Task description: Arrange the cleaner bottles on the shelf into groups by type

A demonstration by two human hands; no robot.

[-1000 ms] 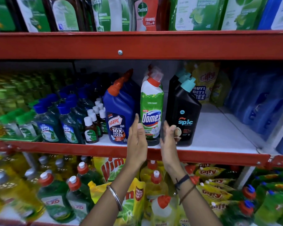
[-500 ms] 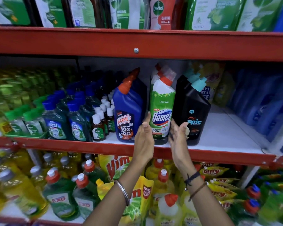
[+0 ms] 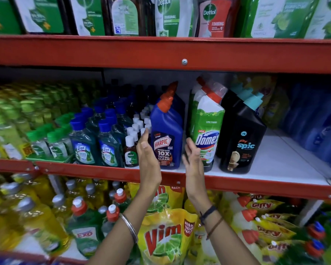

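Observation:
On the middle shelf (image 3: 256, 187) a blue Harpic bottle (image 3: 169, 129) with an orange cap stands at the front, with more of its kind behind it. To its right are a green-and-white Domex bottle (image 3: 206, 125) and a black Spic bottle (image 3: 243, 134), each heading a short row. My left hand (image 3: 147, 155) is flat and upright against the Harpic's left side. My right hand (image 3: 192, 159) is upright in the gap between Harpic and Domex, its fingertips in front of the Domex label. The palms face each other and neither hand grips anything.
Small brown Dettol bottles (image 3: 130, 155) and blue-capped Lizol bottles (image 3: 84, 148) crowd the shelf to the left. Right of the Spic row is bare white shelf board (image 3: 281, 159), then blurred blue bottles (image 3: 317, 121). Vim pouches (image 3: 162, 240) fill the shelf below, and a red beam (image 3: 183, 52) runs overhead.
Both hands have shifted left, from either side of the Domex bottle to either side of the Harpic bottle. No bottle has visibly moved.

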